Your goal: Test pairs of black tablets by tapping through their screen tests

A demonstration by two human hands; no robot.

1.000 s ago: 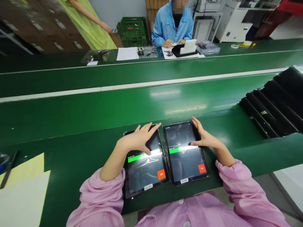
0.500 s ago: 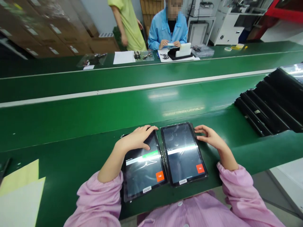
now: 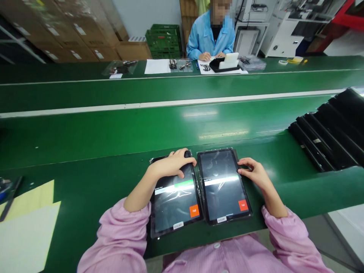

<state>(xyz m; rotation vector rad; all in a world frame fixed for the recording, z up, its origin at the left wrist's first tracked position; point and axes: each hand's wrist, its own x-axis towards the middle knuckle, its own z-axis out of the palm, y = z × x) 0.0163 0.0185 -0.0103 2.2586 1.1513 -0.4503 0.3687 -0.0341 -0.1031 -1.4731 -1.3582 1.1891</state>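
Head view: crates (image 3: 163, 42), far, contents hidden. Left tablet (image 3: 176, 206), near bench (image 3: 96, 189), under left hand (image 3: 170, 165), grip spread. Right tablet (image 3: 224, 195): right hand (image 3: 255, 173) since shifted from its face to right edge, grip parted.

The left tablet (image 3: 172, 212) has a red-orange square (image 3: 194, 211) that says "Fail". The right tablet (image 3: 223, 199) has a red-orange box (image 3: 243, 205) that says "Fail" too. Each screen also has tiny words above its bar, too small to read for sure. Each tablet has a white sticker (image 3: 178, 225) at the bottom, with print too small to read. Far back, the white labels (image 3: 79, 28) on the brown boxes (image 3: 64, 17) are too blurry.
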